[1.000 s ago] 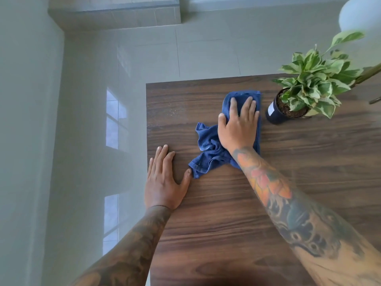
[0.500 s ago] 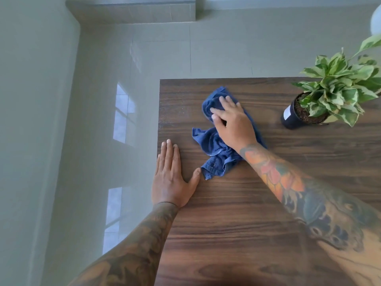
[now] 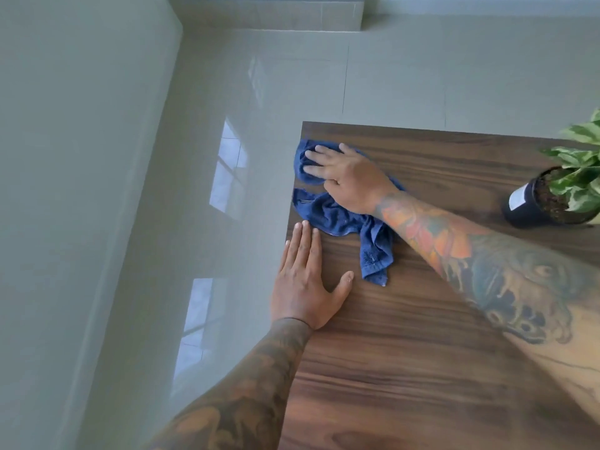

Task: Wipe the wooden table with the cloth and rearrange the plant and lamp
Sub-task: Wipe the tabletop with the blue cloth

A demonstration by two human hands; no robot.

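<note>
A crumpled blue cloth [image 3: 344, 219] lies at the far left corner of the dark wooden table [image 3: 422, 352], reaching its left edge. My right hand [image 3: 347, 177] presses flat on the cloth's far part, fingers pointing left. My left hand [image 3: 308, 280] rests palm down on the bare wood by the left edge, fingers spread, just near of the cloth. A green leafy plant in a black pot [image 3: 535, 206] stands at the right, partly cut off by the frame. The lamp is out of view.
Glossy pale floor tiles [image 3: 194, 157] lie beyond the table's left and far edges. A light wall [image 3: 65, 157] runs along the left side. The table's near half shows only bare wood and my forearms.
My right hand has swept the cloth leftward and away to the table's far left corner. The left hand stayed planted. The view shifted left, so the plant moved toward the right edge.
</note>
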